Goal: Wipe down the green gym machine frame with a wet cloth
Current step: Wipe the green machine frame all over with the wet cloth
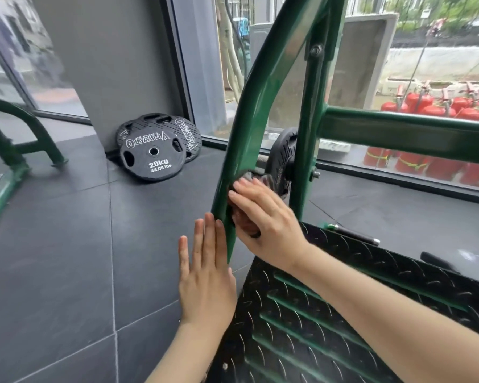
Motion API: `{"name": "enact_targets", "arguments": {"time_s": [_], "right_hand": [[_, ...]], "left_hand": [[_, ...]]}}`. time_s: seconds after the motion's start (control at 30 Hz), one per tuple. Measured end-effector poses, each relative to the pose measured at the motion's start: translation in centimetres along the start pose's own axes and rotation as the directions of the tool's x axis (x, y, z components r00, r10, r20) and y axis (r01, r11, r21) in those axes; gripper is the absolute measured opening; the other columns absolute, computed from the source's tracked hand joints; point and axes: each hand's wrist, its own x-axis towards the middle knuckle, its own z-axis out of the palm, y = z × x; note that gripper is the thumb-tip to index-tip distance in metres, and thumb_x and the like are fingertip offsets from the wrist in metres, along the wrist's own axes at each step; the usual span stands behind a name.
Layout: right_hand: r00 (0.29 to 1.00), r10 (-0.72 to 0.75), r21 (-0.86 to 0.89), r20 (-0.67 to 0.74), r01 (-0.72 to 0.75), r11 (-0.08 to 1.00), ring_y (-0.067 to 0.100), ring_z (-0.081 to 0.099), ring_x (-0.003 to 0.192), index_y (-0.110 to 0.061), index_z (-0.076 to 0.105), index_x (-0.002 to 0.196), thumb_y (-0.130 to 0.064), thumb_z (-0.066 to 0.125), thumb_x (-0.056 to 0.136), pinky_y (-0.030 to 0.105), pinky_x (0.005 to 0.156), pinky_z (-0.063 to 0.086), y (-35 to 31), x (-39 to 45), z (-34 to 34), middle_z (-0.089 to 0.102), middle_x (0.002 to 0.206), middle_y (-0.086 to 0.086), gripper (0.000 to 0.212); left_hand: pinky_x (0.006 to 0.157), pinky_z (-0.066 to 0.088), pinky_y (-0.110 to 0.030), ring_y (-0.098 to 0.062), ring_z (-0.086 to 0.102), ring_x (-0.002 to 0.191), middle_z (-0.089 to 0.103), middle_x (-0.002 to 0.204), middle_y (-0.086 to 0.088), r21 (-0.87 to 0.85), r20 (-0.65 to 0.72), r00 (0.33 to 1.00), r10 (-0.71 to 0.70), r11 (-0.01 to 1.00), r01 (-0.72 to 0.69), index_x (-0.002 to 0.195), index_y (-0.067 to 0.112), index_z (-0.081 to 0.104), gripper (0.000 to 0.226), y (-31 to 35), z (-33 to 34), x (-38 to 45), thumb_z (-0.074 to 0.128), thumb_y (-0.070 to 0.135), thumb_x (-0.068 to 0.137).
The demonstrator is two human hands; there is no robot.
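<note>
Wiping low on curved green frame (249, 128) right now, cloth (242, 217) pressed against tube just above footplate (315, 313). Right hand (266, 222) cups dark cloth, fingers loosely curled over it. Left hand (205, 275) flat, fingers straight, touching tube edge, holding nothing. Next probably slide cloth upward, lots of frame left.

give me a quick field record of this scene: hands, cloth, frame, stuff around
left hand: flat, fingers straight, beside the bar
right hand: presses the dark cloth to the bar
frame: green curved bar, glossy
platform: black tread plate under the right forearm
weight plates: leaning against the wall, 20kg
outside window: red extinguishers
</note>
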Motion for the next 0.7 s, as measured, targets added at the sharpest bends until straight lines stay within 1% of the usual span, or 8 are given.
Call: {"name": "enact_targets", "arguments": {"time_s": [0.1, 0.17, 0.27, 0.33, 0.43, 0.53, 0.63, 0.7], "right_hand": [[0.999, -0.005, 0.014, 0.036, 0.005, 1.000, 0.030, 0.059, 0.133, 0.002, 0.069, 0.129, -0.009, 0.078, 0.088, 0.050, 0.113, 0.046, -0.6, -1.3, 0.2, 0.065, 0.136, 0.017, 0.043], [1.000, -0.008, 0.014, 0.030, 0.007, 1.000, 0.032, 0.063, 0.127, 0.002, 0.070, 0.127, -0.010, 0.077, 0.088, 0.050, 0.111, 0.048, -0.5, -0.6, -0.2, 0.067, 0.132, 0.016, 0.041], [0.999, -0.050, 0.022, -0.009, 0.050, 0.999, 0.035, 0.066, 0.120, 0.003, 0.070, 0.126, -0.012, 0.071, 0.093, 0.052, 0.110, 0.047, -1.5, 2.1, -0.2, 0.068, 0.129, 0.017, 0.037], [0.994, -0.110, 0.064, -0.024, 0.111, 0.992, 0.036, 0.066, 0.119, 0.004, 0.070, 0.126, -0.015, 0.067, 0.096, 0.053, 0.111, 0.047, -3.0, 4.2, 0.4, 0.068, 0.128, 0.019, 0.036], [0.982, -0.187, 0.134, -0.040, 0.191, 0.972, 0.036, 0.065, 0.122, 0.005, 0.069, 0.127, -0.018, 0.065, 0.099, 0.052, 0.112, 0.046, -5.9, 7.3, 2.7, 0.068, 0.128, 0.019, 0.036], [0.963, -0.264, 0.172, -0.052, 0.269, 0.948, 0.036, 0.066, 0.120, 0.004, 0.069, 0.127, -0.014, 0.068, 0.094, 0.052, 0.113, 0.045, -8.0, 10.6, 5.8, 0.069, 0.128, 0.019, 0.038], [0.934, -0.347, 0.149, -0.083, 0.356, 0.923, 0.036, 0.066, 0.116, 0.003, 0.070, 0.126, -0.011, 0.070, 0.089, 0.051, 0.112, 0.046, -8.6, 14.4, 8.8, 0.070, 0.125, 0.018, 0.039], [0.924, -0.368, 0.096, -0.099, 0.377, 0.921, 0.037, 0.066, 0.113, 0.001, 0.070, 0.125, -0.011, 0.069, 0.090, 0.052, 0.111, 0.046, -8.4, 16.9, 10.4, 0.070, 0.123, 0.017, 0.037]], "left_hand": [[0.127, 0.009, -0.053, -0.033, 0.016, 0.158, 0.013, 0.171, -0.020, -0.032, -0.021, 1.000, 0.008, 0.999, -0.009, 0.161, -0.003, 0.016, 0.120, -0.3, 0.0, -0.1, 0.088, 0.017, 0.067], [0.127, 0.011, -0.054, -0.033, 0.014, 0.159, 0.013, 0.171, -0.019, -0.035, -0.032, 0.999, 0.041, 0.999, -0.042, 0.162, -0.001, 0.014, 0.112, -0.8, 0.0, -0.5, 0.082, 0.026, 0.077], [0.128, 0.008, -0.053, -0.032, 0.010, 0.160, 0.009, 0.172, -0.018, -0.029, -0.025, 0.998, 0.053, 0.998, -0.054, 0.163, 0.000, 0.013, 0.089, -2.5, -0.5, -0.9, 0.053, 0.040, 0.095], [0.127, 0.008, -0.054, -0.030, 0.008, 0.160, 0.004, 0.173, -0.016, -0.001, 0.014, 1.000, 0.013, 1.000, -0.013, 0.164, 0.001, 0.008, 0.087, -4.3, -1.2, -1.0, 0.041, 0.048, 0.098], [0.125, 0.011, -0.054, -0.028, 0.008, 0.160, 0.003, 0.173, -0.016, 0.054, 0.025, 0.999, -0.027, 0.998, 0.026, 0.164, 0.002, 0.004, 0.090, -7.8, -3.0, -1.3, 0.038, 0.053, 0.100], [0.126, 0.013, -0.054, -0.029, 0.013, 0.160, 0.012, 0.172, -0.016, 0.147, 0.015, 0.998, -0.069, 0.987, 0.066, 0.163, 0.002, 0.013, 0.084, -12.0, -4.9, -2.3, 0.036, 0.054, 0.101], [0.126, 0.013, -0.052, -0.027, 0.014, 0.159, 0.016, 0.171, -0.013, 0.235, 0.007, 0.993, -0.117, 0.966, 0.112, 0.162, 0.003, 0.018, 0.082, -16.3, -6.5, -2.2, 0.038, 0.052, 0.100], [0.127, 0.011, -0.051, -0.026, 0.014, 0.159, 0.018, 0.171, -0.013, 0.295, -0.011, 0.989, -0.144, 0.945, 0.141, 0.162, 0.003, 0.017, 0.082, -18.9, -7.4, -1.1, 0.039, 0.052, 0.100]]}}
